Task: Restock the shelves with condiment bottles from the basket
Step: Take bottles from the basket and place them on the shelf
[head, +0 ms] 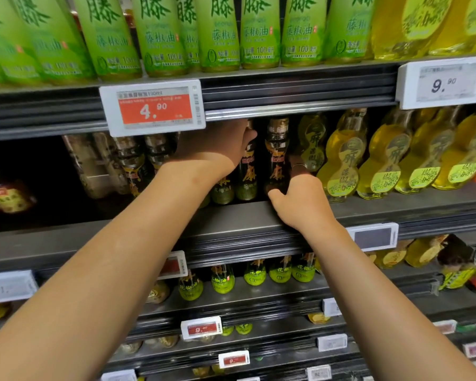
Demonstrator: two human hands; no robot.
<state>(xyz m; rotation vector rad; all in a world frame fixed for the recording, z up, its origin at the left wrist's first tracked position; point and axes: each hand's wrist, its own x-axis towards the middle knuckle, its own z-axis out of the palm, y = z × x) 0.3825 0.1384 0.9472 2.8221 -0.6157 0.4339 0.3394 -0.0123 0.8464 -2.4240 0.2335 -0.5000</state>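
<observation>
The shelf (368,213) carries dark bottles in a row near its front edge, with yellow bottles (379,160) to their right and a dark gap toward its left end, so the dark row is probably the one being filled. The left hand (217,149) is closed around the neck of one dark bottle (246,177) just under the shelf above, likely steadying it upright among its neighbours. The right hand (302,199) grips the base of the next bottle (276,158) at the front edge, apparently to square it into line; the basket is not in view.
</observation>
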